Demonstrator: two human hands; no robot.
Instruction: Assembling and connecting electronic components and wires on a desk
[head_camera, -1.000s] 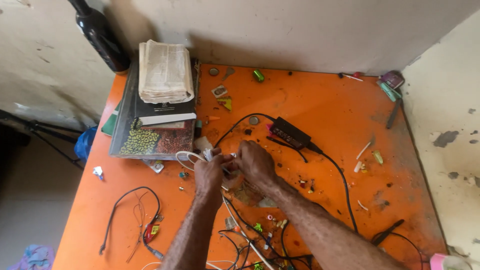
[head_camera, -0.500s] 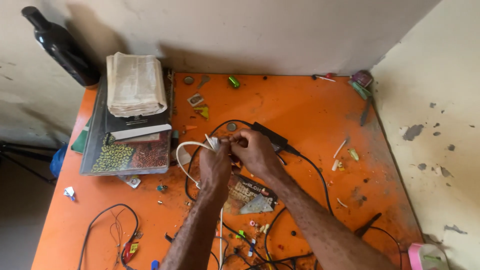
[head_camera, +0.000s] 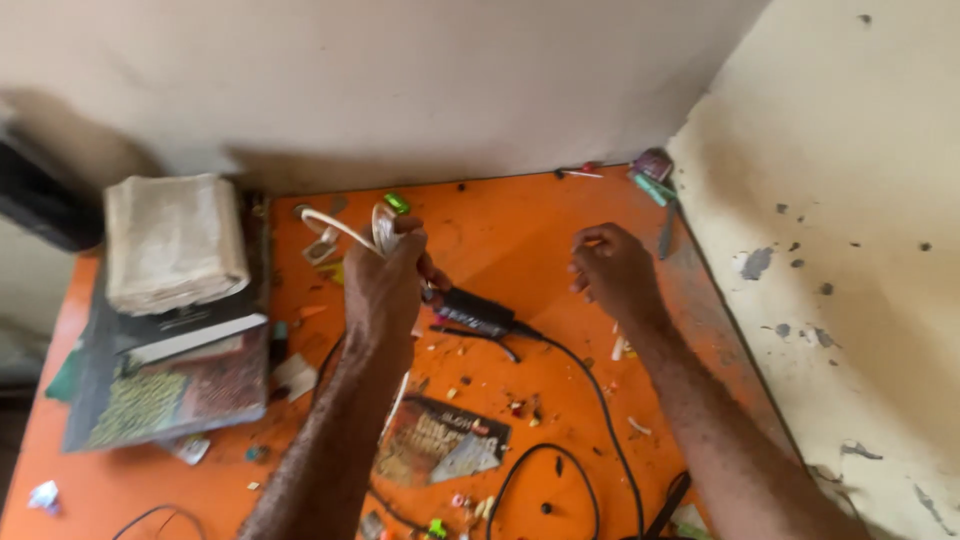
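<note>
My left hand (head_camera: 385, 275) is raised over the orange table (head_camera: 520, 225) and grips a looped white cable (head_camera: 345, 228) that sticks out above its knuckles. My right hand (head_camera: 612, 270) has come away to the right and hovers above the table with its fingers curled; a small orange speck shows at the fingertips, too blurred to tell if it is held. A black power adapter (head_camera: 472, 311) with a black cord (head_camera: 590, 390) lies between the two hands.
A stack of books with folded newspaper (head_camera: 175, 245) on top fills the left side. A torn printed wrapper (head_camera: 440, 440) lies near my forearm. Small parts and wire scraps litter the table. Walls close in behind and on the right; small items (head_camera: 652, 175) sit in the corner.
The hands have split apart: the left lifted the white cable up and away from me, the right swung to the right. The camera tilted and the picture has blurred.
</note>
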